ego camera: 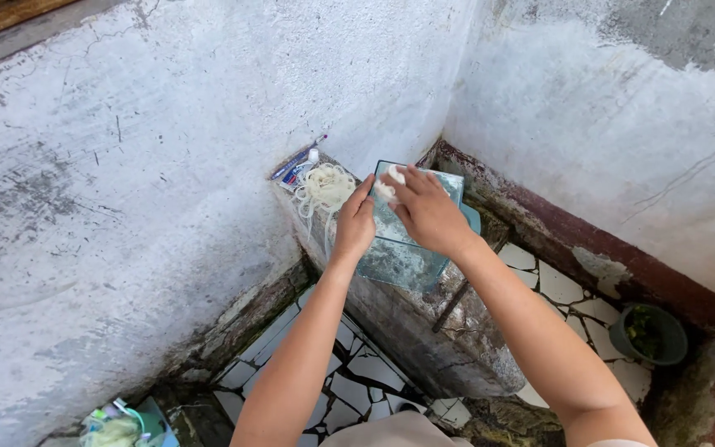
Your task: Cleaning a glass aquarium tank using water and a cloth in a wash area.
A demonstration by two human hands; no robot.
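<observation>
A rectangular mirror [399, 252] with a teal frame rests tilted on a low concrete ledge [457, 339] in the corner of two whitewashed walls. My left hand [354, 222] grips the mirror's left edge. My right hand [424, 207] presses a small white wad [387, 187] against the upper part of the glass. The glass looks cloudy and spotted.
A white mesh scrubber [324, 189] and a tube [295, 163] lie on the ledge by the wall. A green pot [649, 334] stands on the broken-tile floor [357, 377] at right. A teal container with items [126, 422] sits at the bottom left.
</observation>
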